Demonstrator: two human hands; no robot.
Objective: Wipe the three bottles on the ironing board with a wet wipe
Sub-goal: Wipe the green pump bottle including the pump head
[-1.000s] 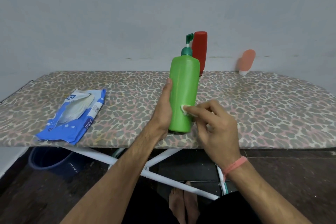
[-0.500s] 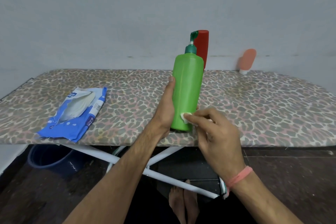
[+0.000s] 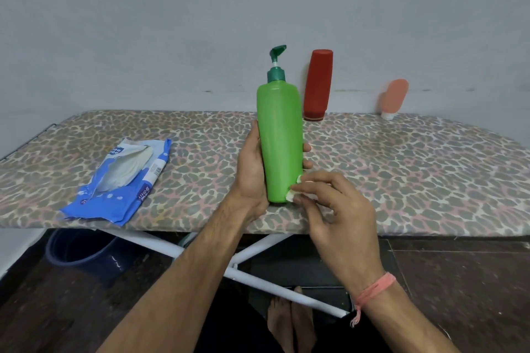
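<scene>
Head view
Green pump bottle [image 3: 279, 140]: held upright at the near edge of the ironing board [image 3: 401, 169].
Left hand [image 3: 251, 169]: fingers wrapped round the bottle.
Right hand [image 3: 335, 209]: wet wipe [image 3: 291, 195] pinched against the bottle's lower right side.
Red bottle [image 3: 318, 84]: behind the green bottle.
Pink bottle [image 3: 394, 97]: far right of it.
Wipes pack [image 3: 123, 183]: left of it.

Left hand [image 3: 252, 172] curls upright round the bottle [image 3: 279, 137]; right hand [image 3: 335, 209], just right of it, pinches a wipe [image 3: 290, 195] against its base.
</scene>
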